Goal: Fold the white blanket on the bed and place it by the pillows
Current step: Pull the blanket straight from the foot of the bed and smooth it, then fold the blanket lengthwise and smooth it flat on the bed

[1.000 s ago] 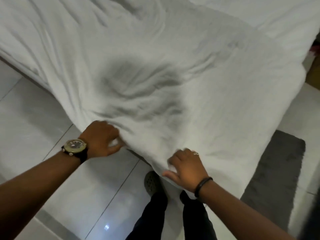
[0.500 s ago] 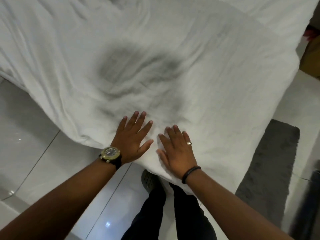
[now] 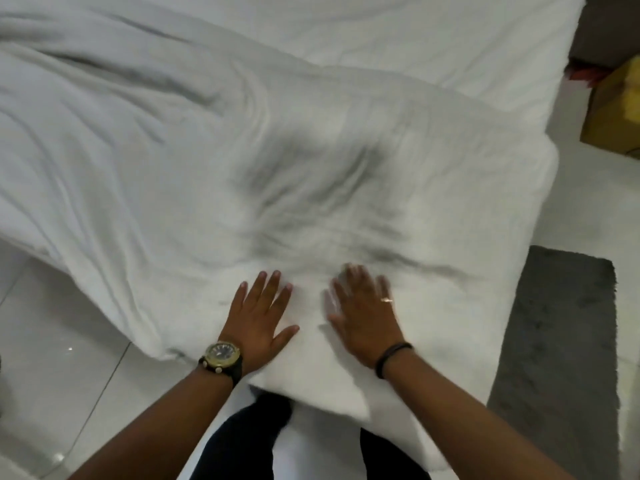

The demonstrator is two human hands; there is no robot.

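Note:
The white blanket (image 3: 214,161) lies rumpled across the bed corner, its near edge hanging over the side toward the floor. A grey shadow falls on its middle. My left hand (image 3: 258,318), with a watch on the wrist, rests flat on the blanket near the bed's front corner, fingers spread. My right hand (image 3: 363,313), with a ring and a dark wristband, lies flat a short way to its right, slightly blurred. Neither hand grips cloth. No pillows are in view.
The white bed sheet (image 3: 433,39) stretches to the far right. White floor tiles (image 3: 55,375) lie on the left. A grey rug (image 3: 561,358) lies on the right, and a yellow-brown box (image 3: 613,109) stands at the far right. My dark trouser legs (image 3: 249,445) stand against the bed.
Both hands let go of the blanket's hanging edge, moved up onto the bed and now lie flat on the blanket. They have spread slightly apart, and the view has tilted up over the bed.

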